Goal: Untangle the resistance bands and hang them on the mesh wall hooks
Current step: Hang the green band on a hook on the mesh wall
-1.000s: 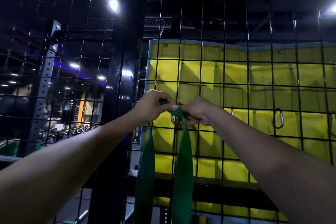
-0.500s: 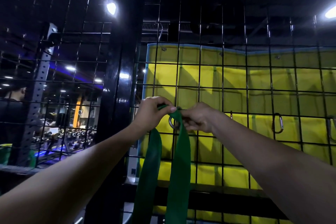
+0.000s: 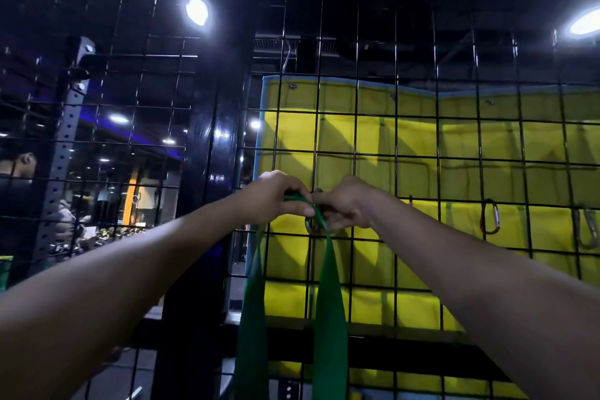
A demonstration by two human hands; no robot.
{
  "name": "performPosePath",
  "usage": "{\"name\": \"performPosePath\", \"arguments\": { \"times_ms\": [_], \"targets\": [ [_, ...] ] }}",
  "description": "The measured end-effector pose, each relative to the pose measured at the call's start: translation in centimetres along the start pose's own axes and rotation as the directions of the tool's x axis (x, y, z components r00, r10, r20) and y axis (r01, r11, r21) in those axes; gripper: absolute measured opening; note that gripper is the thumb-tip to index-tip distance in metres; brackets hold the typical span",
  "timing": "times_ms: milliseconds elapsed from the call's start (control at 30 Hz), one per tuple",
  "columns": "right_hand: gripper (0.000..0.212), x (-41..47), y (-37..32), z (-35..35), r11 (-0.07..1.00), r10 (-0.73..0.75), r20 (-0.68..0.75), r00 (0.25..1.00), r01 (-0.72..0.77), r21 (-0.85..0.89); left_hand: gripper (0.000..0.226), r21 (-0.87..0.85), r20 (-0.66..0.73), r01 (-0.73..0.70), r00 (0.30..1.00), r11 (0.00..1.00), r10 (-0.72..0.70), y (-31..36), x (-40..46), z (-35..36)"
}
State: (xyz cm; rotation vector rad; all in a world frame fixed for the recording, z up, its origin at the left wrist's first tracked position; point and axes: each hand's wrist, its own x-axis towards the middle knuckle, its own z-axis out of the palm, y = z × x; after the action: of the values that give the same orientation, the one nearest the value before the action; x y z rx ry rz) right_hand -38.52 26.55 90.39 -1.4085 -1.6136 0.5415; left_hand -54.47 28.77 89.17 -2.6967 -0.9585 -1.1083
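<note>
The green band [image 3: 326, 295] hangs straight down in two strips from the metal clip [image 3: 311, 227] on the mesh wall [image 3: 418, 156]. The left hand [image 3: 276, 196] pinches its top loop, touching the clip. The right hand [image 3: 345, 204] curls beside it; I cannot tell its grip.

Single head view, facing forward and slightly upward, close to mesh wall [image 3: 389, 140]

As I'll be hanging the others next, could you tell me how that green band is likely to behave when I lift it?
The green band is probably floppy: both strands hang straight down from the hands. It looks flat and thin, so likely light. The left hand and right hand pinch its top at the carabiner, so expect it to need guiding.
</note>
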Motion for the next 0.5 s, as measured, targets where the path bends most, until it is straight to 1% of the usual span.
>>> {"name": "performPosePath", "arguments": {
  "times_ms": [67,133,233,300,400,500],
  "targets": [
    [0.028,-0.1,-0.1,0.0,1.000,-0.011,-0.010,1.000,0.011,-0.018,0.024,0.030,0.089,-0.010,0.996,0.999,0.007,0.1,0.1,-0.7],
    [0.028,0.0,-0.1,0.1,0.999,-0.027,-0.017,0.999,0.026,-0.034,0.024,0.069,0.149,-0.026,0.989,0.997,0.015,0.3,0.3,-1.1],
    [0.028,0.1,0.1,0.2,0.998,-0.051,-0.003,0.999,0.051,-0.022,0.021,0.102,0.180,-0.067,0.983,0.993,0.047,0.5,0.7,-1.5],
    [0.030,0.3,0.3,0.1,0.997,-0.076,-0.012,0.997,0.075,-0.034,0.016,0.104,0.151,-0.093,0.985,0.990,0.077,0.8,1.0,-1.8],
    [0.030,0.6,0.7,0.0,0.992,-0.117,-0.039,0.992,0.116,-0.042,0.011,0.026,0.039,-0.120,0.992,0.992,0.119,0.8,1.2,-1.8],
    [0.025,1.1,1.2,0.2,0.989,-0.140,-0.060,0.988,0.137,-0.052,0.008,0.005,0.018,-0.096,0.995,0.995,0.096,0.2,1.2,-1.2]
  ]
}}
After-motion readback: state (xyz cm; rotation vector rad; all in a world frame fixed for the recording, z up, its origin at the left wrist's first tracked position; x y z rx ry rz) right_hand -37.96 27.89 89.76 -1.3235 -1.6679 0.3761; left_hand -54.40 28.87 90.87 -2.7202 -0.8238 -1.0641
